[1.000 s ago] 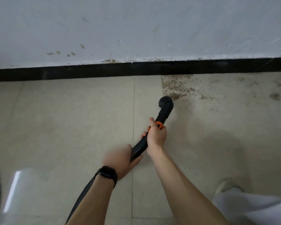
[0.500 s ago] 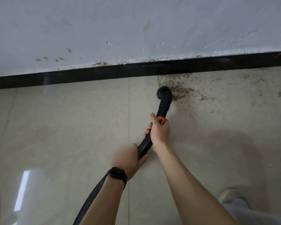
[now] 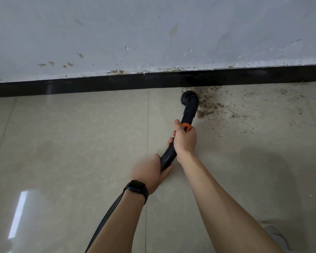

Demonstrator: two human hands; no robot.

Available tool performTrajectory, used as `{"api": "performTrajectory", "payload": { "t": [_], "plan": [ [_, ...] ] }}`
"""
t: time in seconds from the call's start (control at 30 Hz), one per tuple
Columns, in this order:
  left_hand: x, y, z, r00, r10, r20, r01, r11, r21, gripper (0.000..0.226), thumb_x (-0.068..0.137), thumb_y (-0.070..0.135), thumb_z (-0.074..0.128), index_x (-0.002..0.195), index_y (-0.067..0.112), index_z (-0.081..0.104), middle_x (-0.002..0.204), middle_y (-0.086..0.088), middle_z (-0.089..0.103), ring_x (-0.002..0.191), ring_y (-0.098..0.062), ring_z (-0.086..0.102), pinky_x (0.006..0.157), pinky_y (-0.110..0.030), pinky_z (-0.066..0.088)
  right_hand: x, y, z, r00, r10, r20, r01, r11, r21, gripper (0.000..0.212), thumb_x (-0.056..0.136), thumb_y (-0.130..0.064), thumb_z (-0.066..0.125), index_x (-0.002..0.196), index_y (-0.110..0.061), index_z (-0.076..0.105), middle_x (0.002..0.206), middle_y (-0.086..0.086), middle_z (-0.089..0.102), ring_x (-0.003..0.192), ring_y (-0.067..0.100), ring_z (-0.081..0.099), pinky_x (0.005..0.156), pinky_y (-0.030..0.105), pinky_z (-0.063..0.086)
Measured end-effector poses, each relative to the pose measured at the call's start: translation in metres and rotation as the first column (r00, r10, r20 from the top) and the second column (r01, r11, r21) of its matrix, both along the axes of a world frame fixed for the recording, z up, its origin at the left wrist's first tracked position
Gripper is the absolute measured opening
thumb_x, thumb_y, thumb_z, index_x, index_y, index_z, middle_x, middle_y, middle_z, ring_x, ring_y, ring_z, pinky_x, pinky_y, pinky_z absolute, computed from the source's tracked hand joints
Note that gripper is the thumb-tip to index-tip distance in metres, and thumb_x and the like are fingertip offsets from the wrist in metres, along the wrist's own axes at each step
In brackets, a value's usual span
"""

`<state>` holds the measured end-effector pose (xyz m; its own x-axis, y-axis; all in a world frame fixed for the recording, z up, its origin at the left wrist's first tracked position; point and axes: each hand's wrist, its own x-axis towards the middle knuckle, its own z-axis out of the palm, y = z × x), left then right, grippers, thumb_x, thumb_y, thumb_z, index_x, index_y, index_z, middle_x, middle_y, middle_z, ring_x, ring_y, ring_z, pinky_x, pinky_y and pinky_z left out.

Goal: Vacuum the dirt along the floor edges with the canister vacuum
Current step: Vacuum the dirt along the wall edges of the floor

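Observation:
A black vacuum wand (image 3: 190, 112) with an orange collar (image 3: 186, 126) ends in a round brush nozzle (image 3: 188, 96) that sits on the beige tile floor just below the black skirting (image 3: 98, 84). Brown dirt (image 3: 211, 105) lies on the tiles right of the nozzle and spreads thinly further right. My right hand (image 3: 184, 141) grips the wand just behind the orange collar. My left hand (image 3: 150, 173), with a black watch on its wrist, holds the curved black handle lower down. The ribbed hose (image 3: 109, 214) runs down past my left forearm and out of view.
A stained white wall (image 3: 153, 33) rises above the skirting. A tile joint (image 3: 147, 125) runs from the skirting toward me, left of the nozzle. My shoe (image 3: 274, 234) shows at the bottom right. Window glare (image 3: 18, 212) lies on the tiles at the lower left.
The nozzle has been pushed forward from the near edge of the dirt patch up to the skirting. Both hands moved forward with it and kept their grip.

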<state>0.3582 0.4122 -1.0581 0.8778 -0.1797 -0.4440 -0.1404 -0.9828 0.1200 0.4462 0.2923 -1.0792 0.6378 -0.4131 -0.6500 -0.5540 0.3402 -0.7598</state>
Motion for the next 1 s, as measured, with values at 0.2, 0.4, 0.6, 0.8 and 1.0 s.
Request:
{"api": "performTrajectory", "payload": {
  "t": [0.2,0.4,0.6,0.8,1.0],
  "plan": [
    [0.014,0.005,-0.004,0.999,0.032,0.007,-0.032,0.997,-0.068,0.05,0.092,0.072,0.023,0.093,0.022,0.03,0.066,0.01,0.048,0.055,-0.021,0.05,0.05,-0.031,0.033,0.017,0.002,-0.001,0.999,0.041,-0.03,-0.043,0.996,-0.073,0.038,0.097,-0.042,0.066,0.109,-0.009,0.051,0.073,0.005,0.061,0.036,0.013,0.054,0.044,0.026,0.048],
    [0.023,0.005,-0.005,0.998,0.06,0.008,-0.06,0.996,-0.073,0.05,0.092,0.073,0.023,0.092,0.023,0.029,0.063,0.01,0.044,0.052,-0.019,0.046,0.048,-0.031,0.028,0.028,0.004,-0.004,0.998,0.048,-0.037,-0.052,0.992,-0.111,0.039,0.096,-0.042,0.065,0.111,-0.008,0.053,0.072,0.005,0.062,0.036,0.013,0.056,0.044,0.026,0.05],
    [0.036,0.008,0.002,0.991,0.108,-0.075,-0.114,0.99,-0.079,0.05,0.092,0.072,0.026,0.095,0.023,0.032,0.068,0.007,0.05,0.056,-0.017,0.048,0.05,-0.031,0.031,0.041,0.009,-0.002,0.997,0.063,-0.034,-0.066,0.989,-0.13,0.038,0.097,-0.042,0.064,0.114,-0.01,0.051,0.071,0.005,0.062,0.035,0.012,0.056,0.045,0.027,0.05],
    [0.038,0.021,0.009,0.974,0.168,-0.151,-0.186,0.976,-0.111,0.051,0.092,0.073,0.028,0.1,0.023,0.037,0.074,0.005,0.054,0.063,-0.018,0.055,0.056,-0.033,0.04,0.044,0.025,0.009,0.993,0.1,-0.055,-0.107,0.984,-0.142,0.037,0.099,-0.039,0.062,0.119,-0.012,0.046,0.083,0.007,0.064,0.033,0.009,0.056,0.05,0.034,0.058],
    [0.017,0.037,0.009,0.976,0.179,-0.127,-0.194,0.975,-0.111,0.051,0.09,0.074,0.025,0.097,0.025,0.035,0.072,0.006,0.054,0.06,-0.014,0.053,0.051,-0.032,0.036,0.027,0.043,0.018,0.98,0.184,-0.076,-0.192,0.974,-0.118,0.037,0.1,-0.039,0.062,0.119,-0.012,0.044,0.085,0.008,0.065,0.036,0.01,0.057,0.053,0.035,0.062]
  ]
}}
